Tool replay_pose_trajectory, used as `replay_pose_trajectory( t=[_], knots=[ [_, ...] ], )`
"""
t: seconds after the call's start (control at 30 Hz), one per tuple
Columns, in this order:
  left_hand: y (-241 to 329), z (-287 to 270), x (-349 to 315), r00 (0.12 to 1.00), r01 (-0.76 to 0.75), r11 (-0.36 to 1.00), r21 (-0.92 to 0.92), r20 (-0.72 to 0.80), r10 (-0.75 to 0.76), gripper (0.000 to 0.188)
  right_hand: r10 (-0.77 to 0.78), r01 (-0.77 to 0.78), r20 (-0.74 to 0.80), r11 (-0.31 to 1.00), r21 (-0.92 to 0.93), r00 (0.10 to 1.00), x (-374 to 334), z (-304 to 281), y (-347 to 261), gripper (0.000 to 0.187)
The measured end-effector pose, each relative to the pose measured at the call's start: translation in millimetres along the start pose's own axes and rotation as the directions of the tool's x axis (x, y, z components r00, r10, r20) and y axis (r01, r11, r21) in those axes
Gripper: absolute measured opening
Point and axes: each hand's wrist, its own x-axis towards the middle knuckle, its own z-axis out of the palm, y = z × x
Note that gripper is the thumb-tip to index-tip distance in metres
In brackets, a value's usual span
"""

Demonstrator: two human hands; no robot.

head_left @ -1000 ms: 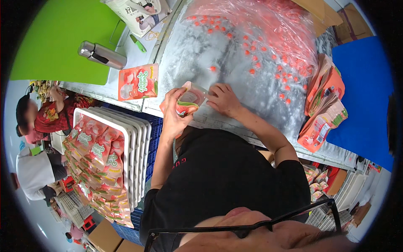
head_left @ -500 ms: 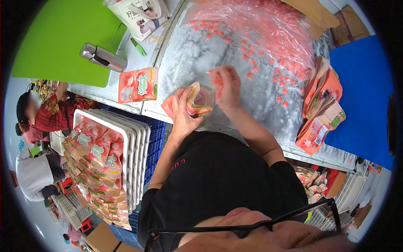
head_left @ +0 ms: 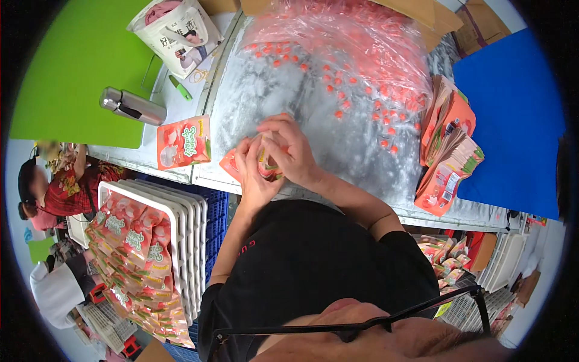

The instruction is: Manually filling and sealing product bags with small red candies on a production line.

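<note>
My left hand (head_left: 254, 172) is closed round a pink candy pouch (head_left: 228, 163), which I hold above the table's near edge. My right hand (head_left: 294, 149) is curled over the pouch's mouth, thumb and fingers against its rim. Whether any candies are inside those fingers is hidden. Beyond my hands, small red candies in clear wrappers (head_left: 338, 113) lie scattered on the grey table (head_left: 241, 84). They trail out from a big heap under clear plastic film (head_left: 356, 36). A flat pink pouch (head_left: 184, 142) lies to the left of my hands.
Stacks of flat pouches (head_left: 449, 172) stand at the right by a blue board (head_left: 512, 120). On the left are a steel flask (head_left: 134, 105), a green knife (head_left: 180, 88), a white bag (head_left: 175, 36) and a green board (head_left: 78, 72). Stacked white crates (head_left: 187, 241) carry filled pouches; people work beyond.
My right hand has come left from beside the pouch, where it held red candies, onto the pouch's mouth. The whole view has shifted slightly.
</note>
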Motion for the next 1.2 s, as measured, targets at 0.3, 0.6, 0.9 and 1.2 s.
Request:
replay_pose_trajectory(
  t=[0.3, 0.6, 0.9, 1.2],
  knots=[
    [-4.3, -11.4, -0.6, 0.975, 0.143, 0.971, -0.194, -0.142, -0.172, 0.089, -0.003, 0.013, 0.013, 0.420, -0.907, 1.000, 13.8, -98.7, 130.0, 0.056],
    [-12.5, -16.5, -10.4, 0.975, 0.146, 0.972, -0.183, -0.142, -0.173, 0.086, 0.250, 0.013, 0.147, 0.468, -0.883, 0.957, 17.7, -111.8, 185.1, 0.062],
    [-19.6, -23.3, -14.1, 0.961, 0.186, 0.955, -0.231, -0.160, -0.226, 0.085, 0.491, -0.504, 0.118, 0.854, 0.129, 0.863, -15.1, -125.2, 151.7, 0.071],
    [-28.1, -24.3, -19.4, 0.939, 0.233, 0.926, -0.297, -0.179, -0.294, 0.085, 0.359, -0.317, 0.110, 0.905, -0.285, 0.927, -46.7, -120.5, 142.3, 0.061]
  ],
)
